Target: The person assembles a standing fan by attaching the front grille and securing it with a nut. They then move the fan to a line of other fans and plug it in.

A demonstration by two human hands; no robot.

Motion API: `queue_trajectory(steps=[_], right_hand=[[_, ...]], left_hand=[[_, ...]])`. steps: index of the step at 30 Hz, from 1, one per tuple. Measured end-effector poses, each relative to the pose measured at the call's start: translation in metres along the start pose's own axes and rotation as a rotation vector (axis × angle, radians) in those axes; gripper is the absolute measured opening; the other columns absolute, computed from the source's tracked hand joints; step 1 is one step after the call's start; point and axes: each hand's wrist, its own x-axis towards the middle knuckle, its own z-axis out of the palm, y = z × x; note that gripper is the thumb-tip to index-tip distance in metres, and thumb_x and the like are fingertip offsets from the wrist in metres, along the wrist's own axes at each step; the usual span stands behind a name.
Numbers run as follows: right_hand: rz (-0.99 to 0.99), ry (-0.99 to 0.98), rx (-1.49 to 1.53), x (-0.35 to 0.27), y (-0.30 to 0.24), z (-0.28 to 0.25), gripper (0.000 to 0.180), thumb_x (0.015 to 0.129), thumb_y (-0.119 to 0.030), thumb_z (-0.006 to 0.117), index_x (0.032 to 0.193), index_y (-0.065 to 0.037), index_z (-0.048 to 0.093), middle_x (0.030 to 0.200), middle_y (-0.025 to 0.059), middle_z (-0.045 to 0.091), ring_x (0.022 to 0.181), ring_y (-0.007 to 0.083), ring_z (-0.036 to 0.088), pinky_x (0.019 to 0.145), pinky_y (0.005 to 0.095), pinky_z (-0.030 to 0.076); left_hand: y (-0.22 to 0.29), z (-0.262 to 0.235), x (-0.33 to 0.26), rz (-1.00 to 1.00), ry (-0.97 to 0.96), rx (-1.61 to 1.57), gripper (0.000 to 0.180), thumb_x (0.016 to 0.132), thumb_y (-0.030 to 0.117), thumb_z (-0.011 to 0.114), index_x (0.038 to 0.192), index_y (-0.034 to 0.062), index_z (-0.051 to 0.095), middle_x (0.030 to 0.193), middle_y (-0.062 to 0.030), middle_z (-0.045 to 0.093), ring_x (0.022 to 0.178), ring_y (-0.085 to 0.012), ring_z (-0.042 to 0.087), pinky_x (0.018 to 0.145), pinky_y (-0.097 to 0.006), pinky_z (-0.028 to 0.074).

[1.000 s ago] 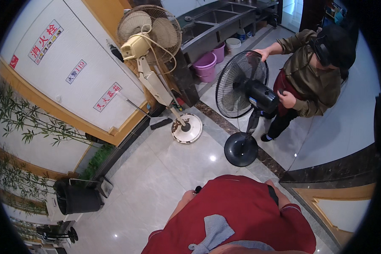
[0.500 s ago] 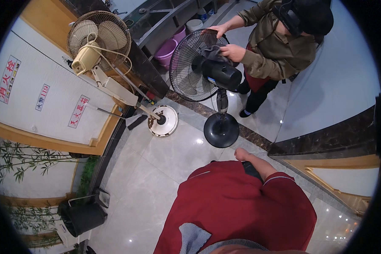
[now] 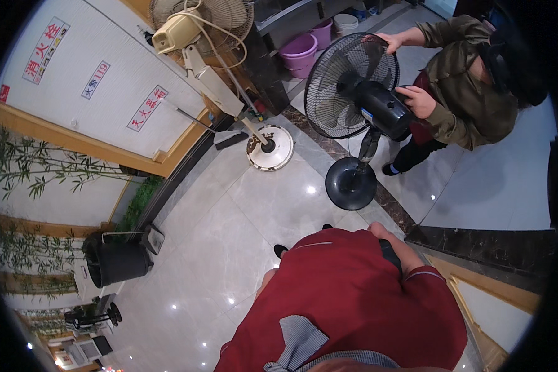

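My right hand point(image 3: 377, 230) shows only in part past the edge of my red shirt, its fingers too hidden to read. Beside that forearm is a dark patch I cannot make out. Of my left side, only a strip of bare arm point(image 3: 266, 281) shows; the hand is out of sight. Nearest in front stands a black pedestal fan point(image 3: 385, 113) on a round base point(image 3: 351, 183), apart from my right hand. A co-worker holds the fan's grille rim with one hand point(image 3: 391, 43) and has the other hand point(image 3: 418, 101) at the motor housing.
A cream pedestal fan point(image 3: 216, 87) with a rusty white base stands at the left, beside a broom point(image 3: 230, 140). Purple buckets point(image 3: 299, 54) sit behind the black fan. Further left are a black bin point(image 3: 119, 259) and bamboo plants point(image 3: 49, 155). A dark stone threshold point(image 3: 395, 208) crosses the floor.
My view has turned, so both fans sit further right. The co-worker's hand has come off the back of the grille to the motor housing; the grey cloth it held no longer shows.
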Motion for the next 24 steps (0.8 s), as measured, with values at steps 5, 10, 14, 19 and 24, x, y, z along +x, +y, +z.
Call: queue_trajectory(steps=[5, 10, 14, 19, 24], right_hand=[[-0.005, -0.01, -0.015, -0.007, 0.012, 0.001, 0.022, 0.067, -0.024, 0.061, 0.069, -0.004, 0.068, 0.078, 0.0235, 0.062, 0.075, 0.0426, 0.059, 0.068, 0.0469, 0.048], [0.147, -0.016, 0.1, -0.014, 0.015, 0.005, 0.025, 0.068, -0.023, 0.062, 0.074, 0.001, 0.068, 0.082, 0.0244, 0.063, 0.081, 0.0406, 0.062, 0.073, 0.0463, 0.05], [0.242, -0.012, 0.103, -0.017, 0.007, 0.004, 0.027, 0.067, -0.025, 0.063, 0.075, 0.0, 0.069, 0.084, 0.0245, 0.064, 0.081, 0.0397, 0.063, 0.074, 0.0453, 0.05], [0.134, -0.023, 0.027, -0.006, 0.003, 0.002, 0.028, 0.067, -0.03, 0.065, 0.075, -0.004, 0.07, 0.08, 0.0213, 0.066, 0.078, 0.0366, 0.065, 0.072, 0.0428, 0.05], [0.187, -0.037, 0.043, 0.004, 0.005, 0.003, 0.024, 0.068, -0.024, 0.064, 0.075, -0.002, 0.069, 0.084, 0.0235, 0.064, 0.082, 0.041, 0.063, 0.074, 0.0459, 0.05]], left_hand=[[-0.01, 0.003, 0.009, -0.043, 0.048, 0.079, 0.04, 0.081, 0.031, 0.06, 0.111, 0.004, 0.065, 0.109, -0.0219, 0.063, 0.103, -0.0358, 0.06, 0.088, -0.04, 0.048], [-0.011, -0.008, -0.003, -0.12, 0.108, 0.082, 0.038, 0.081, 0.025, 0.057, 0.112, 0.0062, 0.065, 0.108, -0.0215, 0.064, 0.104, -0.0348, 0.06, 0.09, -0.04, 0.047], [-0.011, -0.009, -0.003, -0.096, 0.068, 0.126, 0.04, 0.079, 0.028, 0.059, 0.112, 0.0057, 0.065, 0.108, -0.0215, 0.064, 0.103, -0.035, 0.06, 0.089, -0.039, 0.047], [-0.018, -0.007, 0.015, -0.08, 0.041, 0.105, 0.042, 0.078, 0.031, 0.06, 0.11, 0.0055, 0.065, 0.107, -0.0216, 0.064, 0.103, -0.0354, 0.06, 0.089, -0.039, 0.047], [-0.01, -0.012, 0.012, -0.09, 0.054, 0.075, 0.041, 0.079, 0.032, 0.059, 0.11, 0.0055, 0.065, 0.107, -0.0216, 0.064, 0.103, -0.0356, 0.06, 0.089, -0.04, 0.047]])
